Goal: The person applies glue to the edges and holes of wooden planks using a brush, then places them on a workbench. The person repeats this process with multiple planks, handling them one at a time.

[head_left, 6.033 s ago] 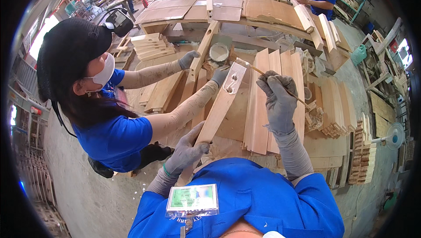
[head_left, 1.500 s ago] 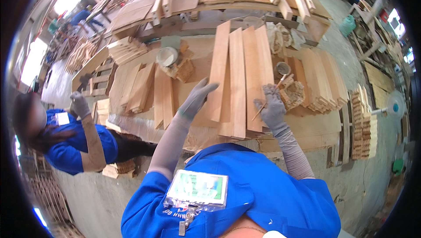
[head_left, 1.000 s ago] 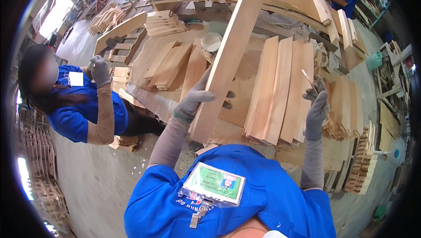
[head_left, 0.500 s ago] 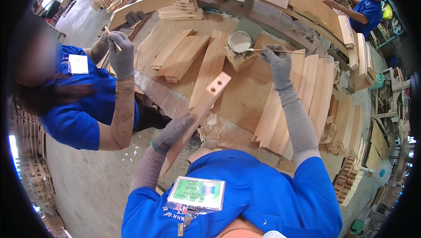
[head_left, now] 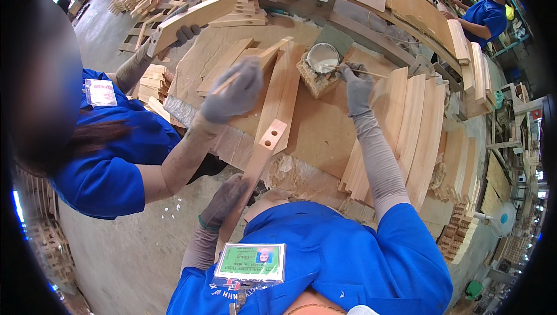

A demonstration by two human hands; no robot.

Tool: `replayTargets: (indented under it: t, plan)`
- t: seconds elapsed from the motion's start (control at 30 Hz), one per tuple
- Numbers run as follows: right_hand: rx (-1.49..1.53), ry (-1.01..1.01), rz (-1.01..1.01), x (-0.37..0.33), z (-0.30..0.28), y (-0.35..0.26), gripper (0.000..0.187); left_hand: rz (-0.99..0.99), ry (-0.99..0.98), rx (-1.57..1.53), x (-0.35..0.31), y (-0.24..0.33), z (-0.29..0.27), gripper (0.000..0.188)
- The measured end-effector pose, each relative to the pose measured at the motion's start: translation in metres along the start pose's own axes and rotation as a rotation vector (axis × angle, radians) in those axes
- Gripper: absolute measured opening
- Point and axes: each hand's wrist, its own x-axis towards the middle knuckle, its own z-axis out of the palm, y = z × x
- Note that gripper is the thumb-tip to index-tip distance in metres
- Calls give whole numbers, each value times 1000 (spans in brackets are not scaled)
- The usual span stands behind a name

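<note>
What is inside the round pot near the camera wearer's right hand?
The round pot holds a white substance. This covers the pot's bottom, so whatever lies beneath cannot be seen.

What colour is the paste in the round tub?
The paste is white; it shows best in the head view.

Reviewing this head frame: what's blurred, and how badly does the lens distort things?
Head view: the co-worker's raised hand is smeared, probably by motion, and their head is blurred; the board in the wearer's left hand is clear enough to show two holes; the fisheye visibly bows the stacked boards at right, and the picture's corners go black.
</note>
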Motion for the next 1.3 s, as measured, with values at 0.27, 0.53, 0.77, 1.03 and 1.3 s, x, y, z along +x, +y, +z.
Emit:
replayTargets:
  t: [0.27, 0.53, 0.77, 1.03, 1.3]
  plan:
    - [-13, 108, 43, -12, 2, 1, 6, -137, -64, -128, -6, 47, 12, 53]
    - [246, 220, 252, -19, -4, 10, 9, -133, -129, -104, -4, 47, 13, 50]
    - [635, 222, 392, -13, -19, 18, 7, -194, -169, -101, -6, 52, 13, 50]
    - [705, 293, 472, -9, -18, 17, 10, -220, -204, -96, -4, 46, 19, 51]
    - [745, 207, 565, 14, -25, 6, 14, -212, -225, -15, 1, 41, 20, 52]
